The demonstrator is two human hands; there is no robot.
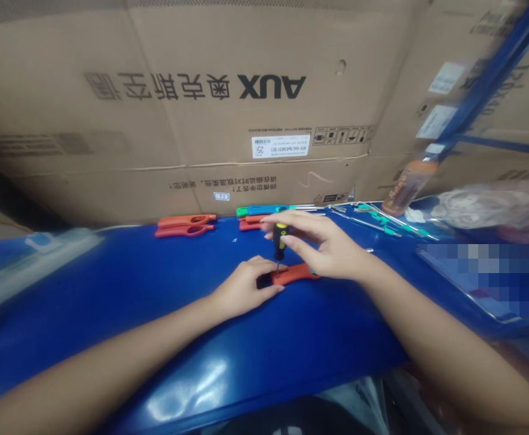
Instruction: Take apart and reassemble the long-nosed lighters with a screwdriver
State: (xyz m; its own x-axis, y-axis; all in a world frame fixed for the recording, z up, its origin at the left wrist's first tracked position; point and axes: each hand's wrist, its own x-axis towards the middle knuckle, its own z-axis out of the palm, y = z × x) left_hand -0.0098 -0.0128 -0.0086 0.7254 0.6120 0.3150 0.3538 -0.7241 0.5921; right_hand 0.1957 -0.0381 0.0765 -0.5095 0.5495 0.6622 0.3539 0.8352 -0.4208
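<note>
An orange plastic handle (294, 273) lies flat on the blue table (164, 338) in front of me. The fingers and thumb of my left hand (246, 287) close around its left end. Above it, my right hand (325, 241) grips a small black-and-yellow screwdriver (280, 244) between thumb and fingers. The screwdriver stands nearly upright, its tip against the left part of the orange handle. Part of the handle's right end is covered by my right hand.
Orange lighter-like casings (187, 226) lie at the back left, near a blue-and-green one (264, 209). Several metal rods with green parts (377, 220) lie back right, by an orange drink bottle (412, 181). A large cardboard box (178, 121) walls off the back. Plastic bags (486, 208) sit at right.
</note>
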